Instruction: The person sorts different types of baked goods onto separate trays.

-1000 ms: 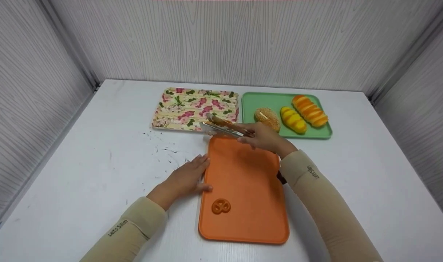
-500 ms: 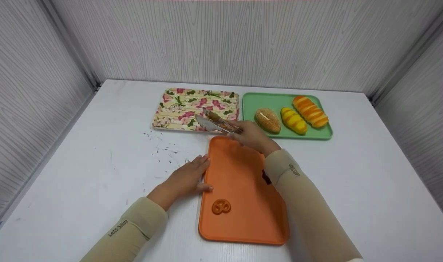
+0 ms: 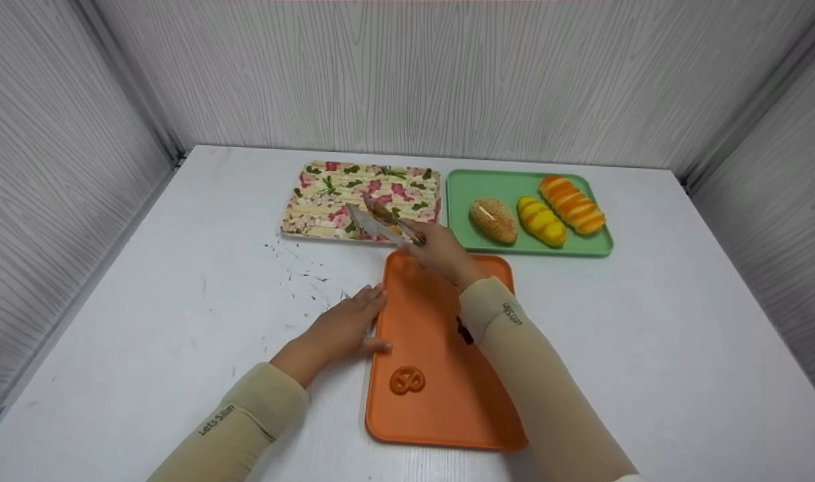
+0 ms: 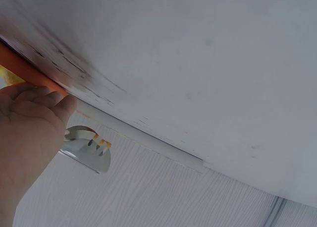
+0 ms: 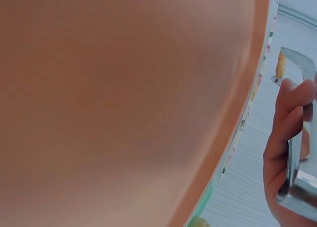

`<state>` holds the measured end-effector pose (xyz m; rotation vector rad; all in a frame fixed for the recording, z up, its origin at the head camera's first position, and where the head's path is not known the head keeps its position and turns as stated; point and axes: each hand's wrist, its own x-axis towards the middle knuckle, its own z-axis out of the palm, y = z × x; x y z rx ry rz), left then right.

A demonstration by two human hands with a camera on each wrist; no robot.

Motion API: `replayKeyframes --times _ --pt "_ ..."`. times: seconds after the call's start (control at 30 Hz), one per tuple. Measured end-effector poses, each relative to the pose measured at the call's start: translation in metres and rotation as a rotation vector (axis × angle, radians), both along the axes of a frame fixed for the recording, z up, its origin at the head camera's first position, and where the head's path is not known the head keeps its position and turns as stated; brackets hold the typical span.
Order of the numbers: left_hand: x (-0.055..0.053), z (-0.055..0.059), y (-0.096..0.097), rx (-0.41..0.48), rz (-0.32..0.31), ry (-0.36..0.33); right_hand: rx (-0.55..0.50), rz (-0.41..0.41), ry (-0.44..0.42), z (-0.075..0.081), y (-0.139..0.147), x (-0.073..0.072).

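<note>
My right hand (image 3: 440,251) grips metal tongs (image 3: 368,223) over the front of the floral tray (image 3: 343,184). Between the tong tips a small yellow-orange piece (image 5: 281,63) shows in the right wrist view; its kind is unclear. My left hand (image 3: 343,328) rests at the left edge of the orange tray (image 3: 440,428), fingers fairly straight along its side and thumb over the rim. A small brown pretzel (image 3: 407,379) lies on that tray, towards its near left. My right forearm crosses above the tray and covers part of its right side.
Behind and to the right stands a green tray (image 3: 471,184) with a seeded roll (image 3: 493,221), a yellow bread (image 3: 542,221) and an orange striped loaf (image 3: 572,205). Dark smudges (image 3: 307,274) mark the white table. Grey wood-grain panels (image 3: 407,80) enclose three sides.
My right hand and the tongs have moved left, from in front of the seeded roll to over the floral tray. The left hand, the orange tray and the pretzel stay where they were.
</note>
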<state>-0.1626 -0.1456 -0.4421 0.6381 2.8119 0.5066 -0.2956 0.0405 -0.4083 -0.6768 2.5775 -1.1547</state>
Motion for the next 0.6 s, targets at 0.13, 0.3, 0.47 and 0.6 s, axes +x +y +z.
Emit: replayKeyframes --times 0.13,0.3,0.47,0.6 --pt "0.0001 -0.0001 0.0008 -0.003 0.005 0.004 0.036 -0.023 0.018 -0.0032 -0.0054 -0.0003" --pt "0.0002 0.0012 0.0015 0.001 0.008 -0.001 0.083 -0.043 0.063 -0.0068 -0.0076 -0.0014" --pt "0.0 0.0019 0.0016 -0.009 0.002 0.003 0.128 -0.029 0.108 -0.0094 -0.0072 -0.0031" --pt "0.0004 0.0025 0.0011 -0.009 0.014 -0.013 0.142 -0.022 0.096 -0.009 -0.0077 -0.0033"
